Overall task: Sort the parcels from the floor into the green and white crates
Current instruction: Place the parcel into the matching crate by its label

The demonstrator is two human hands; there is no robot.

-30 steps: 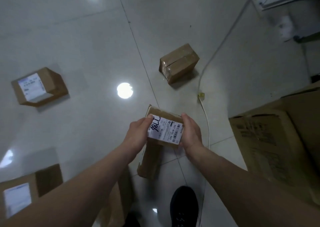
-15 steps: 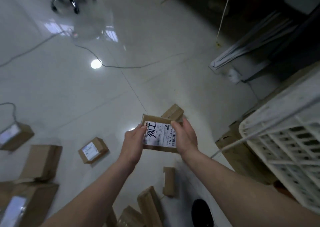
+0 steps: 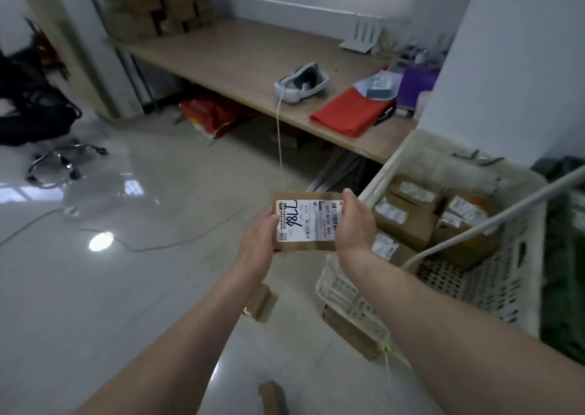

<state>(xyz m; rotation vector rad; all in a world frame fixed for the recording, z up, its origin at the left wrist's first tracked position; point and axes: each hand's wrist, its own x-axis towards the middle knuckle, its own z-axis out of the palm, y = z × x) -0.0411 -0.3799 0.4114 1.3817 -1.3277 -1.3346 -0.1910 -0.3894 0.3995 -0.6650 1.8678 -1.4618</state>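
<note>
A small brown cardboard parcel [image 3: 306, 221] with a white label marked "7786" is held up in front of me, label facing me. My left hand [image 3: 258, 243] grips its left edge and my right hand [image 3: 356, 221] grips its right edge. Just to the right stands the white lattice crate [image 3: 468, 288], which holds several labelled brown parcels [image 3: 408, 218]. A green crate [image 3: 563, 288] shows at the far right edge, mostly cut off. Two more parcels lie on the floor, one below my left forearm [image 3: 262, 302] and one at the bottom edge [image 3: 272, 397].
A wooden table [image 3: 240, 57] runs along the back with a white headset [image 3: 300, 82], red cloth [image 3: 351, 114] and clutter. Stacked cardboard boxes [image 3: 158, 0] stand at its far end. A black office chair [image 3: 41, 120] is at left. Cables [image 3: 158, 247] cross the glossy floor. Flat cardboard [image 3: 351, 332] lies under the white crate.
The view has swung up from the floor to the table and the white crate. Both hands keep hold of the parcel, which now sits beside the white crate.
</note>
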